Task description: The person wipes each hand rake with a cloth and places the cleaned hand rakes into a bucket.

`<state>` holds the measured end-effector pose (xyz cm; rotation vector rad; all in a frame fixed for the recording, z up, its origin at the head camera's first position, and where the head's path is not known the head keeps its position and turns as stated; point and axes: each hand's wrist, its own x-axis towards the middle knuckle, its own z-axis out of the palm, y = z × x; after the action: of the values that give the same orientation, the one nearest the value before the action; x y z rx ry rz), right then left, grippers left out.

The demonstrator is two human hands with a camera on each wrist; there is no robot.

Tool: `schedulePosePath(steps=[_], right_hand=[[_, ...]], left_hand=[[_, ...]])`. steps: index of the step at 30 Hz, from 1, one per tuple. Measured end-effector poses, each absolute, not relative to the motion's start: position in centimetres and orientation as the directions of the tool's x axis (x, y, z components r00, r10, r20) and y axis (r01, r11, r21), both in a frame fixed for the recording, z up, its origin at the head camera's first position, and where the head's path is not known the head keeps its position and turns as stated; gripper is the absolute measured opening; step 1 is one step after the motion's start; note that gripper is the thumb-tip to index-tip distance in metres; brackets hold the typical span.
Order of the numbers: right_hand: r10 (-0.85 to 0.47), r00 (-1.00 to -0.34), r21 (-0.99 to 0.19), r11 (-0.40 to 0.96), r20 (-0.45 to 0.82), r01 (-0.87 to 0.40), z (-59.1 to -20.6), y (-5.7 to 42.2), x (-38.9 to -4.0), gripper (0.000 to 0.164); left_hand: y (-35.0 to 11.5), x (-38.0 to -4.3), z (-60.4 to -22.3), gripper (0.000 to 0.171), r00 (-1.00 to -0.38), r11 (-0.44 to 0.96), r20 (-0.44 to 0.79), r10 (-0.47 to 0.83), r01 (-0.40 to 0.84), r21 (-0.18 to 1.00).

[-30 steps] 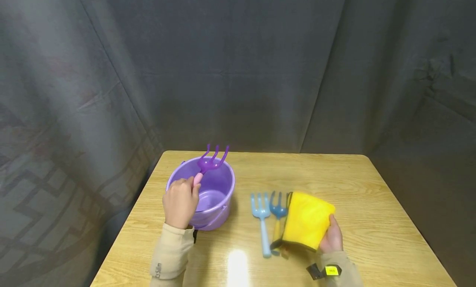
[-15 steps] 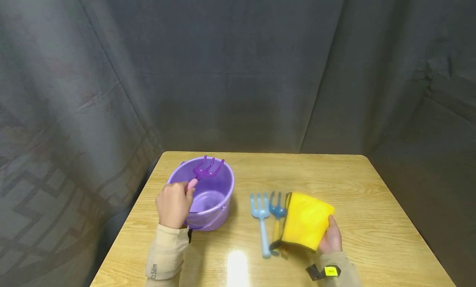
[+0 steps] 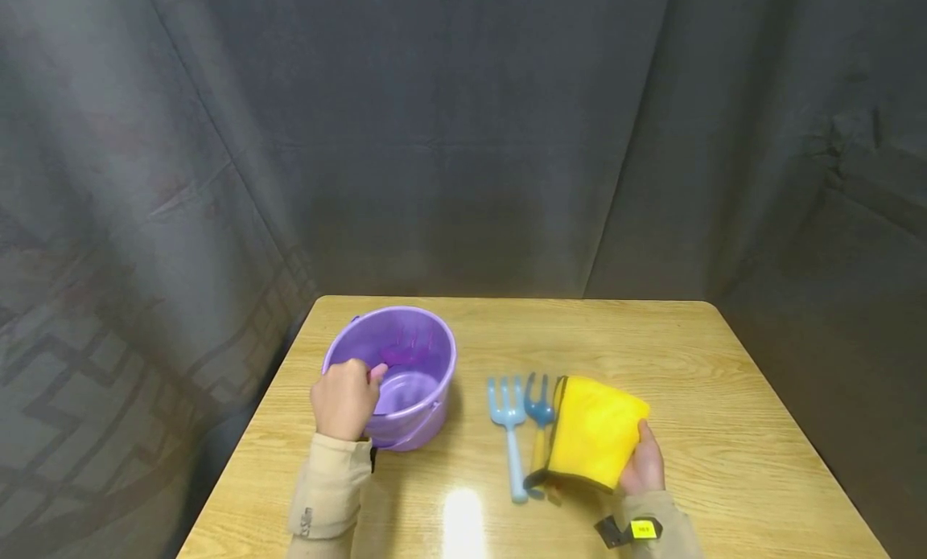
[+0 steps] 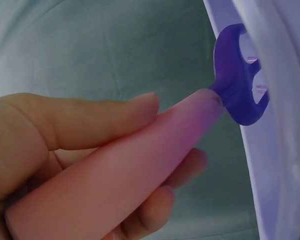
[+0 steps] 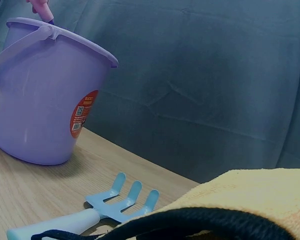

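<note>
My left hand point(image 3: 344, 400) grips the pink handle of a toy hand rake point(image 4: 140, 165) at the near left rim of a purple bucket point(image 3: 431, 422). The rake's purple three-tined head point(image 3: 405, 355) is down inside the bucket's mouth. In the left wrist view, thumb and fingers wrap the handle and the rim partly hides the tines. My right hand point(image 3: 643, 464) holds the right edge of a folded yellow cloth point(image 3: 599, 430) with black edging, fingers partly hidden behind it. Left of the cloth lie a light blue rake point(image 3: 510, 430) and a blue rake with yellow handle point(image 3: 540, 413), partly covered.
The wooden table point(image 3: 710, 366) has its far edge against a grey curtain point(image 3: 463, 141). The bucket's carrying handle point(image 5: 25, 47) hangs down its side. A red label point(image 5: 83, 114) is on the bucket wall.
My left hand has lowered the purple rake; its tines went from above the bucket's far rim to inside the mouth. My right hand and the yellow cloth have hardly moved.
</note>
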<state>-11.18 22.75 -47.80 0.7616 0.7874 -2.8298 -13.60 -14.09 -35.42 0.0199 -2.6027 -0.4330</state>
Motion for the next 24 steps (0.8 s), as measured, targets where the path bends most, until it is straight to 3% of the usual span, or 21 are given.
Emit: schedulePosePath(steps=[9, 19, 24], right_hand=[[0.023, -0.863, -0.446, -0.863, -0.505, 0.237, -47.8, 22.8, -10.9, 0.058], [0.026, -0.863, -0.450, -0.861, -0.505, 0.237, -48.1, 22.9, -11.0, 0.059], [0.030, -0.857, -0.458, -0.854, -0.515, 0.245, -48.2, 22.8, -11.0, 0.060]], left_hand=[[-13.9, -14.3, -36.3, 0.041, -0.928, 0.947, 0.370, -0.044, 0.079, 0.312], [-13.8, -15.3, -37.8, 0.027, -0.945, 0.939, 0.324, -0.036, 0.079, 0.334], [-14.0, -15.9, -38.5, 0.029, -0.951, 0.935, 0.309, -0.030, 0.082, 0.344]])
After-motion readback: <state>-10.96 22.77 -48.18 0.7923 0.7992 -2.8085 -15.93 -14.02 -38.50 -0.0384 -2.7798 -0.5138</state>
